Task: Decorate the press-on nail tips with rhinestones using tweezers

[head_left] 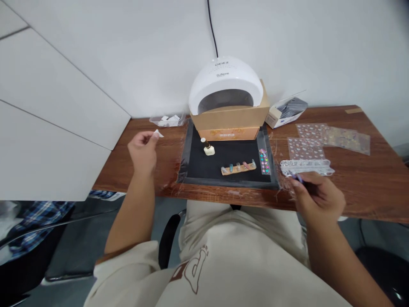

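My left hand [143, 150] is raised over the left part of the wooden table [367, 179], pinching a small white nail tip [157, 134] between its fingers. My right hand [316, 197] rests at the table's front right edge, closed round a thin purple-tipped tool [297, 177], just below a clear plastic organiser box [306, 166]. On the black mat [223, 164] in the middle lie a wooden strip with several painted nail tips [238, 167], a small polish bottle [208, 147] and a strip of coloured stickers [263, 161].
A white nail lamp [225, 83] sits on a cardboard box [231, 119] at the back, its cable running up the wall. Sticker sheets [332, 138] lie at the right, a small open box [286, 111] behind them, and a clear bag of white tips [168, 120] at the back left.
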`<state>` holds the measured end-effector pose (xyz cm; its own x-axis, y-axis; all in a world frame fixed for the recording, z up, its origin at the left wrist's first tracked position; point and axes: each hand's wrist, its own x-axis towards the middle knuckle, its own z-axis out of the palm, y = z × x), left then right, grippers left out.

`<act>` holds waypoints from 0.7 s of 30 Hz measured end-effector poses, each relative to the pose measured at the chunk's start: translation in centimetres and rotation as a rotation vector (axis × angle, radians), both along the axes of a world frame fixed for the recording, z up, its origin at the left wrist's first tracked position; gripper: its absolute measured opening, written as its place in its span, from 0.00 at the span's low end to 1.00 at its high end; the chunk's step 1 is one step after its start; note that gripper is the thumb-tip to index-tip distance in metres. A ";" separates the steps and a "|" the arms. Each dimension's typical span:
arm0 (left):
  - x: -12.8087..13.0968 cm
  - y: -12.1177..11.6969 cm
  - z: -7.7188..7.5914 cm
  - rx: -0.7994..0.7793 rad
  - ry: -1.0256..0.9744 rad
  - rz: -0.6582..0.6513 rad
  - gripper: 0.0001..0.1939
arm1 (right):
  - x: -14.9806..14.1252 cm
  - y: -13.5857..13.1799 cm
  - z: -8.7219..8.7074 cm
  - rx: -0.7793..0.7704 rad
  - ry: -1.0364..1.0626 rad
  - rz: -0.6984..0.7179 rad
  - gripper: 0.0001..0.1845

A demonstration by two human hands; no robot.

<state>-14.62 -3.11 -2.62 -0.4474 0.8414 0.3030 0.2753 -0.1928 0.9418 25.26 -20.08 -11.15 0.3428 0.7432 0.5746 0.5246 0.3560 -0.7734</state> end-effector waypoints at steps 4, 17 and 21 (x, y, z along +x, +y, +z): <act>-2.1 5.5 0.3 -0.098 0.357 0.040 0.04 | -0.3 -0.5 -1.0 -0.032 0.288 -0.004 0.10; -3.1 16.9 -0.2 -0.430 0.927 -0.041 0.08 | 1.1 -0.6 -0.7 -0.373 0.310 0.115 0.10; -3.2 14.0 0.6 -0.211 0.926 -0.005 0.14 | 0.9 1.7 0.8 -0.483 0.268 0.193 0.09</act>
